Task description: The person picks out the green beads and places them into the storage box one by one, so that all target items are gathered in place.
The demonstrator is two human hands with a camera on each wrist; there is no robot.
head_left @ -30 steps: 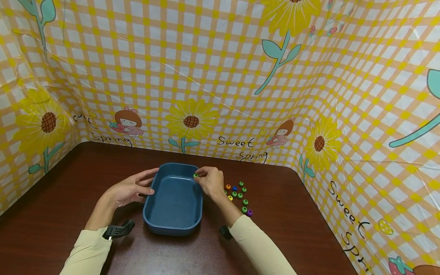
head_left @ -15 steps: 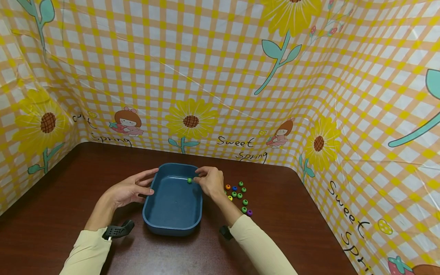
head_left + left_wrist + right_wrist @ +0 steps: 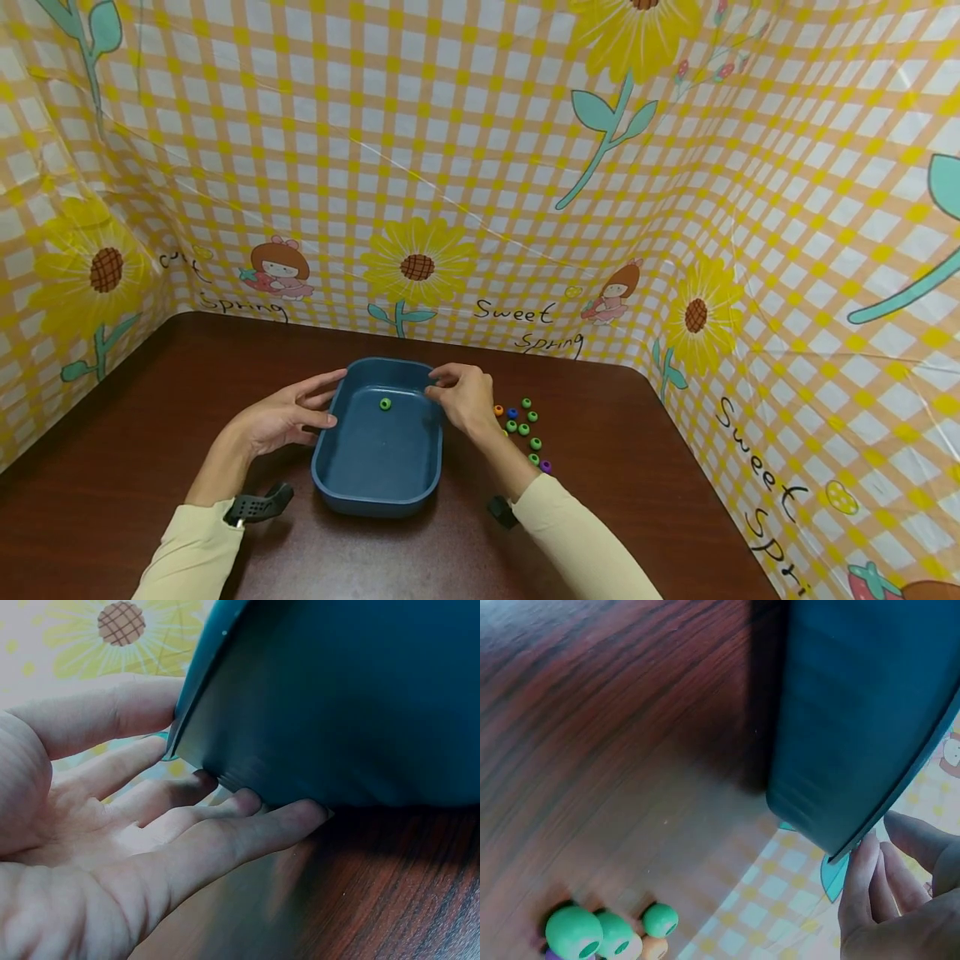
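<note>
A blue rectangular box [image 3: 378,450] stands on the table; its outer wall fills much of both wrist views. Inside it, near the far end, lies one green bead [image 3: 385,404]. My left hand [image 3: 283,417] holds the box's left side, thumb over the rim and fingers [image 3: 225,832] against the outer wall. At the far right corner of the rim is my right hand [image 3: 467,400]; its fingers [image 3: 864,877] are loosely bent, with no bead visible between thumb and forefinger. In the right wrist view some fingertips meet the rim, whether touching I cannot tell.
Right of the box lie several loose beads: green beads [image 3: 523,429], a blue bead [image 3: 512,413], an orange bead [image 3: 498,411], a purple bead [image 3: 546,467] and a partly hidden yellow one. A patterned cloth [image 3: 465,167] rises behind the dark wooden table [image 3: 615,500].
The green bead has left my right fingertips and rolled left across the box floor. My right hand has shifted slightly right. The left hand stays on the box.
</note>
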